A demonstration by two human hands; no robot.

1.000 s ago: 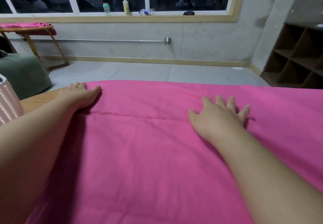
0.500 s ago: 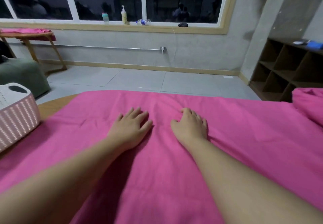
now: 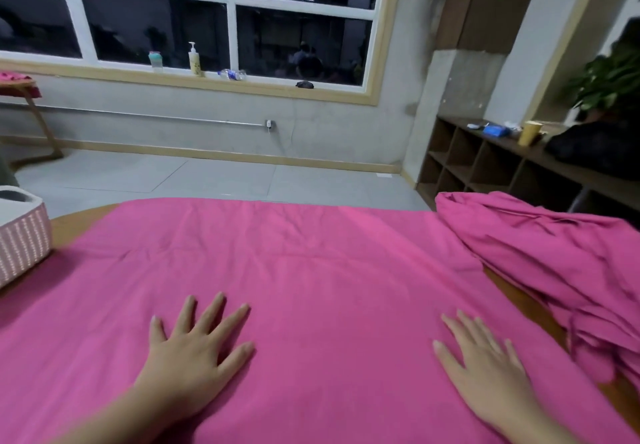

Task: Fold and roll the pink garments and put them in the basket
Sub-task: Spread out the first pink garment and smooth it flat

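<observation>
A large pink garment (image 3: 311, 270) lies spread flat over a wooden table (image 3: 519, 296). My left hand (image 3: 197, 350) rests on it palm down at the near middle, fingers straight and spread. My right hand (image 3: 485, 367) presses flat on the cloth close to its right edge, fingers straight too. A second pink garment (image 3: 554, 260) lies crumpled in a heap on the table's right side. The pink-and-white slatted basket (image 3: 20, 239) stands at the table's left edge, only partly in view.
Beyond the table is grey tiled floor (image 3: 207, 177) and a wall with a window; bottles (image 3: 194, 59) stand on the sill. A dark cubby shelf (image 3: 485, 163) stands at the right with small items on top. A wooden side table (image 3: 24, 97) bearing pink cloth is at far left.
Both hands slid back toward me across the cloth and spread apart, the right one going out to the cloth's right edge. The view swung right, bringing the crumpled garment into sight.
</observation>
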